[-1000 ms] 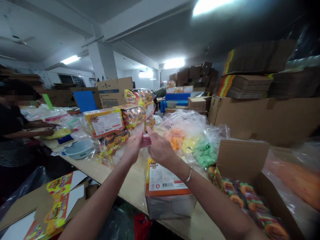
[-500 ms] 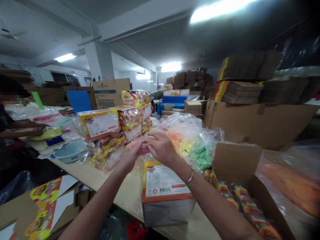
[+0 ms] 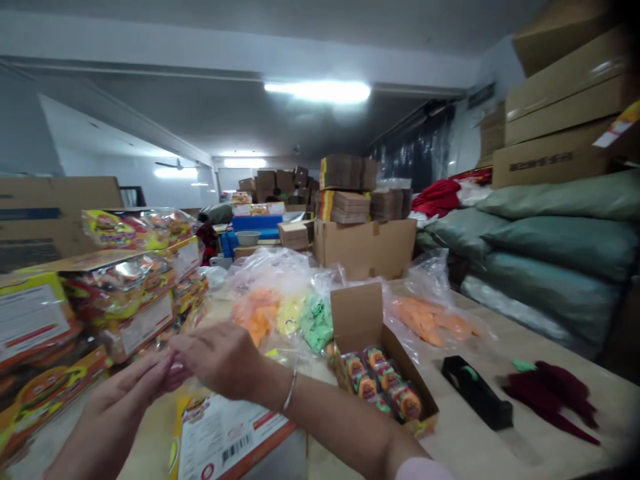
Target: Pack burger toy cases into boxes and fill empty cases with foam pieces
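Observation:
My left hand (image 3: 123, 393) and my right hand (image 3: 225, 360) meet at the fingertips, just above and to the left of a printed display box. Both have their fingers drawn together; whatever is between them, if anything, is too small or hidden to make out. A bracelet circles my right wrist. Below the hands stands the display box (image 3: 240, 433), in orange and yellow with a white label and barcode. Left of them are stacked similar burger-printed boxes (image 3: 145, 327) in clear wrap. An open carton (image 3: 356, 310) holding burger-shaped packs is beyond my right forearm.
Clear bags with orange (image 3: 257, 313), yellow (image 3: 290, 313) and green pieces (image 3: 317, 323) lie behind. At right are a black tape dispenser (image 3: 477, 393), dark red cloth pieces (image 3: 550, 393) and another bag of orange pieces (image 3: 430, 320). Green sacks (image 3: 550, 240) and large cartons (image 3: 565, 133) are piled beyond.
My view has swung to the right, bringing the tape dispenser and sacks into sight; the person at the left has left the picture. My hands stay together, now lower and further left in view.

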